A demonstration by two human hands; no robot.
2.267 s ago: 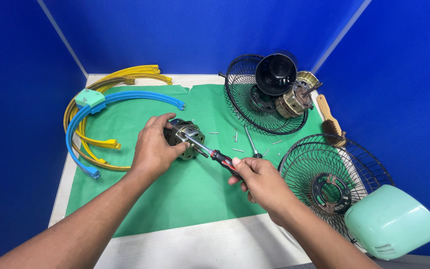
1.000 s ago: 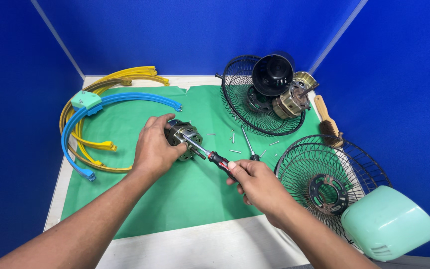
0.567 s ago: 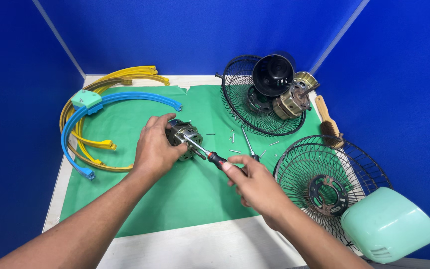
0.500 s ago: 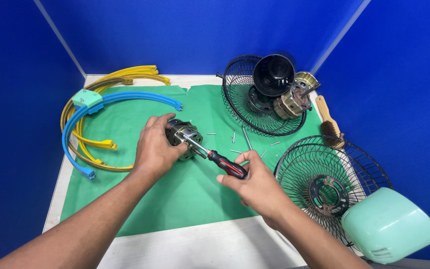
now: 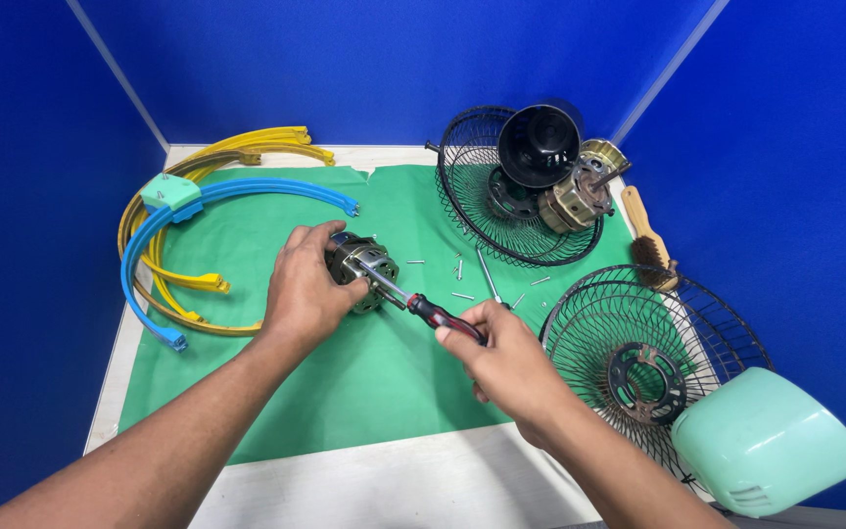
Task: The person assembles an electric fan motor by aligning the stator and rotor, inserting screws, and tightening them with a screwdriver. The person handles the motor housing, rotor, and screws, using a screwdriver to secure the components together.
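Note:
My left hand grips a small metal fan motor on the green mat. My right hand holds a screwdriver with a red and black handle. Its shaft runs up and left, with the tip at the motor's face. Several loose screws and a thin metal tool lie on the mat just beyond the screwdriver.
Two black wire fan guards sit at right, one holding a black motor cover and a brass-coloured motor. A mint green housing, a wooden brush, blue and yellow curved rims lie about.
My right hand has shifted its hold on the screwdriver handle, first sliding back and then closing over it again. The left hand and motor stay put.

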